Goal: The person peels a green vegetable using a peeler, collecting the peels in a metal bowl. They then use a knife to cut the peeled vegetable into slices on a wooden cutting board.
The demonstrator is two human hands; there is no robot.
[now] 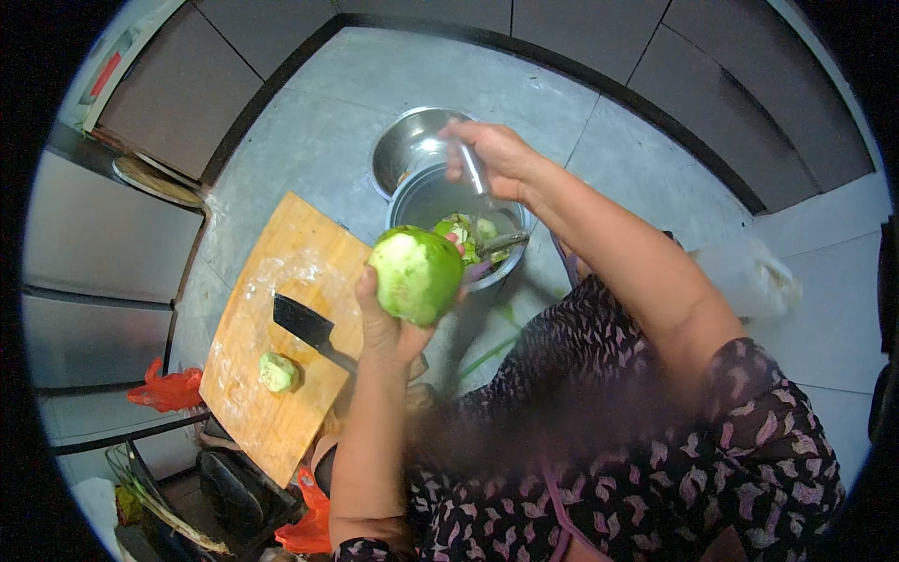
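Note:
My left hand (397, 341) holds up a large round green fruit or vegetable (414, 274), its skin partly peeled to pale flesh on the side facing left. Raised above the basin, my right hand (495, 158) grips a shiny tool handle (472, 168); motion blur hides the tool's exact kind. Under both hands stands a round grey basin (414, 193) with green peelings (460, 228) inside. On the wooden cutting board (246, 330) to the left lie a black-bladed cleaver (303, 322) and a small pale green cut piece (278, 372).
A stainless steel bowl (400, 140) stands just behind the basin on the grey tiled floor (316, 140). Red plastic bags (168, 388) lie beside the board. Brown cabinets (583, 42) line the back. Spring onions (168, 513) are at lower left.

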